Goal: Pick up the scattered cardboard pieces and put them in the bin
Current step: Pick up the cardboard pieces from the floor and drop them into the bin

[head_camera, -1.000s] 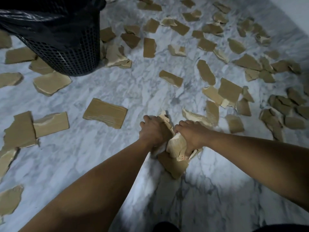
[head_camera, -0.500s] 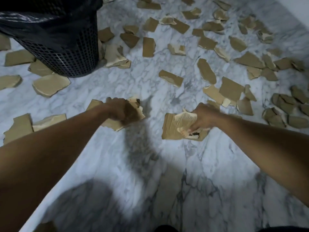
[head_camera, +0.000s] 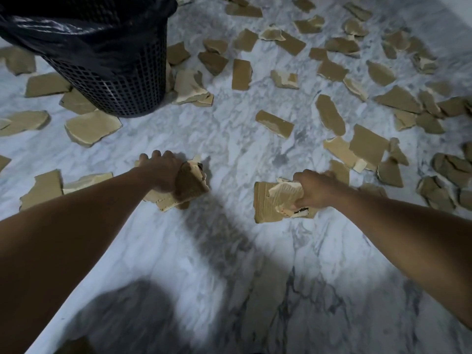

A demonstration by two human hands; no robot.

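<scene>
Torn brown cardboard pieces lie scattered over a white marble floor (head_camera: 229, 139). My left hand (head_camera: 163, 172) is shut on a bunch of cardboard pieces (head_camera: 190, 186), held just above the floor at centre left. My right hand (head_camera: 314, 190) grips another bunch of cardboard pieces (head_camera: 270, 205) at centre right. The bin (head_camera: 112, 72), a black mesh basket lined with a black plastic bag, stands at the upper left, beyond my left hand.
Loose pieces crowd the upper right of the floor (head_camera: 367, 141) and ring the bin's base (head_camera: 92, 129). More lie under my left forearm (head_camera: 43, 187). A pale wall edge (head_camera: 459, 6) runs along the top right.
My hands were together over one pile at centre; they have split apart, each carrying pieces. The left hand swung left toward the bin, the right shifted right. Little motion in the last half second.
</scene>
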